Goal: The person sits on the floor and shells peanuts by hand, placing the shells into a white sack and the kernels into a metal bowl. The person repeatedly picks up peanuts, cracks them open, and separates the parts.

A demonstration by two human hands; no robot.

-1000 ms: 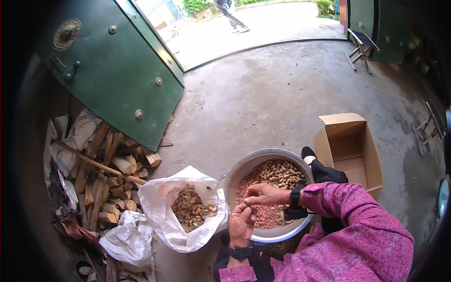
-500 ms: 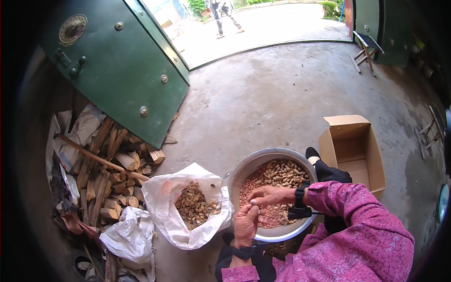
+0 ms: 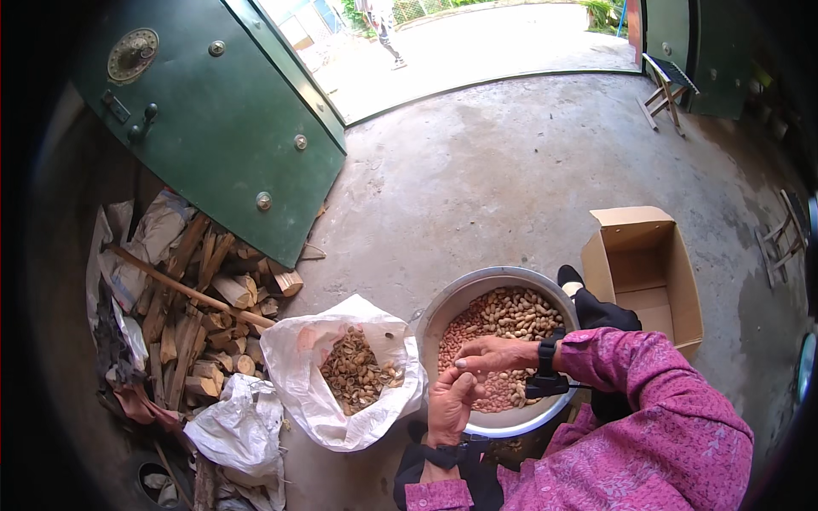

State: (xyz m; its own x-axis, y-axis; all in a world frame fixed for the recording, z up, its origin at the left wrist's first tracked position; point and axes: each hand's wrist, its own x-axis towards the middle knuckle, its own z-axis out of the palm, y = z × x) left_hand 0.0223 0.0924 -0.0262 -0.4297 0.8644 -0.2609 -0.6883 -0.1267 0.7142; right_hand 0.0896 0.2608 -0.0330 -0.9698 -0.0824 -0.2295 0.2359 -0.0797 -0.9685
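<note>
A metal basin on the concrete floor holds unshelled peanuts at its far side and pinkish shelled kernels nearer me. Over its near left part my right hand and my left hand meet, fingertips pinched together on a small peanut that is mostly hidden between them. A black watch sits on my right wrist, above a magenta sleeve. Left of the basin a white plastic bag lies open with a heap of empty shells inside.
A firewood pile with crumpled white bags lies at the left, below a green metal door. An open cardboard box stands right of the basin. A folding wooden stool is far right. A person walks outside.
The view has shifted slightly; my hands stay together over the basin, working the peanut between the fingertips. The person outside has walked leftward.
</note>
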